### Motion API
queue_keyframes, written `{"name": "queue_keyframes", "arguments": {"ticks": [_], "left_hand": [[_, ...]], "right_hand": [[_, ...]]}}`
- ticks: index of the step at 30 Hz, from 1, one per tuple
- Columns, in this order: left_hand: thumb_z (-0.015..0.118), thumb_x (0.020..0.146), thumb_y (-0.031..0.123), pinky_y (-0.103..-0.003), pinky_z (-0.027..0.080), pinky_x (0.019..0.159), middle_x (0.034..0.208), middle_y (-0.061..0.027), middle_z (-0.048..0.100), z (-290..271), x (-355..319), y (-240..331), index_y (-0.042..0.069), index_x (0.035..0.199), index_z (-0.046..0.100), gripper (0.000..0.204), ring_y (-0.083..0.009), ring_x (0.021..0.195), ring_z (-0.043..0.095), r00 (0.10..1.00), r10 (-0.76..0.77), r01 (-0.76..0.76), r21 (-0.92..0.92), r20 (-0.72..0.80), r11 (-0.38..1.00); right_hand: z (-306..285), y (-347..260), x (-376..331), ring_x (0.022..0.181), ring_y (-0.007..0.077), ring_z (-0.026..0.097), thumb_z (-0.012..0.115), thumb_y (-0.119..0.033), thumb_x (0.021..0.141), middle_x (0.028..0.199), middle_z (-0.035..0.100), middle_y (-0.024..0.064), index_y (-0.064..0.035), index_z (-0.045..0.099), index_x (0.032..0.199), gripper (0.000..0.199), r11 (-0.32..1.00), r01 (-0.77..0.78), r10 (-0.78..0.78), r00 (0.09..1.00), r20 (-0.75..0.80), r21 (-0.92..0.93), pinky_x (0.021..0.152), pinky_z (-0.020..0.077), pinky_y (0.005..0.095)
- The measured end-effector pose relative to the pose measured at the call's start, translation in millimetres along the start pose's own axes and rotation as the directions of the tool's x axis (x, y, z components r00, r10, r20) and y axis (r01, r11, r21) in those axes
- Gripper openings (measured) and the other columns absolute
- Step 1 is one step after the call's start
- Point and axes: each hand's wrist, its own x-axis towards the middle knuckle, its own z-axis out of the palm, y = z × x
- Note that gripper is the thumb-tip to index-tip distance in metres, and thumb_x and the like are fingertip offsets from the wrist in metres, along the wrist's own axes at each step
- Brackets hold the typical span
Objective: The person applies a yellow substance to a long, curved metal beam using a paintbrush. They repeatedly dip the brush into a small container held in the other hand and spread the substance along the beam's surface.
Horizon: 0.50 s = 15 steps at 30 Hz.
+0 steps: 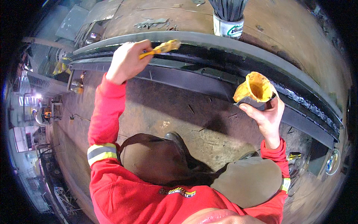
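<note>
My left hand [130, 60] is raised over the left part of a long dark steel beam [209, 80], its fingers closed around the handle of a paintbrush [164, 47]. Yellow stuff coats the brush, whose bristles point right. Over at the right, my right hand [269, 118] grips a small cup [255, 89] with a dark lower part and a yellow-smeared, uneven rim. The cup is tilted with its mouth showing; what it contains is hard to make out. Brush and cup are well apart. Part of the beam is hidden behind both hands.
Beyond the beam stands a white bucket [228, 30] full of dark metal strips. Scraps [153, 23] lie on the brown floor at the far side. My bent knees [246, 181] are close below the beam. Near its right end lies a coiled hose or cable [332, 162].
</note>
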Motion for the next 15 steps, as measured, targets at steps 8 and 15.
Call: {"name": "queue_keyframes", "arguments": {"ticks": [8, 15], "left_hand": [[0.072, 0.082, 0.01, -0.042, 0.051, 0.063, 0.078, -0.018, 0.066, 61, -26, 21, 0.004, 0.086, 0.064, 0.011, -0.0387, 0.075, 0.066, 0.973, -0.091, 0.018, -0.326, -0.211, 0.945], [0.072, 0.08, 0.013, -0.046, 0.053, 0.064, 0.075, -0.0202, 0.066, 87, -66, -60, 0.005, 0.085, 0.062, 0.014, -0.0409, 0.075, 0.067, 0.78, -0.49, 0.427, -0.24, -0.39, 0.872]], "right_hand": [[3, 2, -1, 0.1, 0.0134, 0.063, 0.091, -0.008, 0.066, 0.11, 0.067, 0.0045, 0.0011, 0.064, 0.115, 0.056, 0.996, -0.066, 0.066, 0.998, -0.005, -0.056, 0.091, 0.0479, 0.0284], [-2, 3, -3, 0.103, 0.0156, 0.064, 0.091, -0.008, 0.066, 0.114, 0.066, 0.0059, 0.0015, 0.061, 0.121, 0.064, 0.996, -0.071, 0.071, 0.997, -0.013, -0.061, 0.095, 0.048, 0.0304]]}}
